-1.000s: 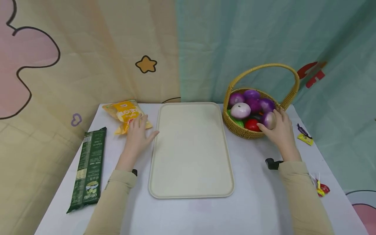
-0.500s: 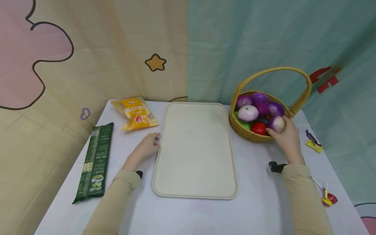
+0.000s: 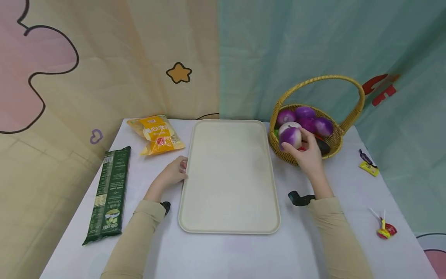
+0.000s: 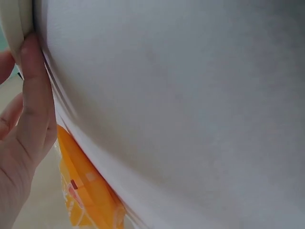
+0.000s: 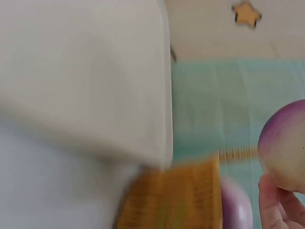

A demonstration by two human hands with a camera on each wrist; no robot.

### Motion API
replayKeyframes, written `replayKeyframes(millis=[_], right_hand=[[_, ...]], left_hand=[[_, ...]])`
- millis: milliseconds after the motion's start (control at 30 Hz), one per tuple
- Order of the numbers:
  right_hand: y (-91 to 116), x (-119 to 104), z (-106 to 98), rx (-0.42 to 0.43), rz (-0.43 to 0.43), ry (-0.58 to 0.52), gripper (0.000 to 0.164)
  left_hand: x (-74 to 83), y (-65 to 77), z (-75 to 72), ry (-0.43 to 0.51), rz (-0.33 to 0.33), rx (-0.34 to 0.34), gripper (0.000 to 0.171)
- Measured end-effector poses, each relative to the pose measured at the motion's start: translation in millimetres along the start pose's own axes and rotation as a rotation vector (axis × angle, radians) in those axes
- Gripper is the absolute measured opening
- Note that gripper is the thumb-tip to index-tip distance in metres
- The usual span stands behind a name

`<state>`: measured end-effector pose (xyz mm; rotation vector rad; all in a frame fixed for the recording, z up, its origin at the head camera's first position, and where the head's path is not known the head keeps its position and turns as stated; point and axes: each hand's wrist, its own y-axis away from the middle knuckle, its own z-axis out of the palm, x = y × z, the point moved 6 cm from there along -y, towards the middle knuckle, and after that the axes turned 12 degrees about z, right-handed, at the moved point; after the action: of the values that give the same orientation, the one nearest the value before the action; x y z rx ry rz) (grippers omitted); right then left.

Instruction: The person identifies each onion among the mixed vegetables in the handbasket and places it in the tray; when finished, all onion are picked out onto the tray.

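My right hand (image 3: 308, 155) holds a purple-and-white onion (image 3: 290, 138) between thumb and fingers, raised over the front of the wicker basket (image 3: 288, 158). In the right wrist view the onion (image 5: 286, 148) shows its pale side, with fingertips under it. Several purple onions (image 3: 305, 112) and a dark eggplant (image 3: 323, 146) lie in the basket; a red thing is mostly hidden behind my hand. At the left side of the beige tray (image 3: 230, 178), my left hand (image 3: 170, 172) grips the rim with curled fingers. The left wrist view shows fingertips (image 4: 31, 50) right at the tray's edge.
An orange-yellow snack bag (image 3: 161, 135) lies beyond my left hand, and a long green package (image 3: 108, 195) lies at the left. Wrapped candies (image 3: 368, 168) and lollipops (image 3: 386, 229) sit along the right table edge. A curtain (image 3: 278, 58) hangs behind.
My right hand has taken hold of the onion, lifted it and moved left across the basket. My left hand has come from near the snack bag to the tray's rim, its fingers now curled.
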<state>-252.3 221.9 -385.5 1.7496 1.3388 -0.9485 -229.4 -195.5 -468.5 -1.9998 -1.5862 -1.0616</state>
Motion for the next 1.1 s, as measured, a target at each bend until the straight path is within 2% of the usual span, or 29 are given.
replayKeyframes(millis=[167,267,367,500,600,867,1100], right_hand=[[-11,-19,75,-0.220,-0.019,-0.093,0.081],[-20,-24,114,-0.302,-0.004,-0.112,0.080],[-31,-25,145,-0.326,0.014,-0.117,0.078],[-45,-24,176,-0.325,0.043,-0.125,0.081],[-51,-23,199,-0.346,0.060,-0.125,0.084],[-54,-26,238,-0.383,0.027,-0.100,0.085],[-57,-30,241,-0.329,0.008,-0.074,0.089]], left_hand=[[2.1,-2.5,2.2,0.031,0.016,0.013,0.062],[3.4,-3.4,1.8,0.032,0.006,0.028,0.061],[3.3,-3.8,2.9,0.040,-0.009,0.029,0.061],[2.5,-3.2,7.4,0.065,-0.024,0.009,0.061],[2.7,-1.2,8.4,0.049,-0.046,0.007,0.061],[5.1,-0.5,15.0,0.003,-0.085,0.006,0.061],[4.0,-3.3,14.1,0.003,-0.096,0.004,0.064]])
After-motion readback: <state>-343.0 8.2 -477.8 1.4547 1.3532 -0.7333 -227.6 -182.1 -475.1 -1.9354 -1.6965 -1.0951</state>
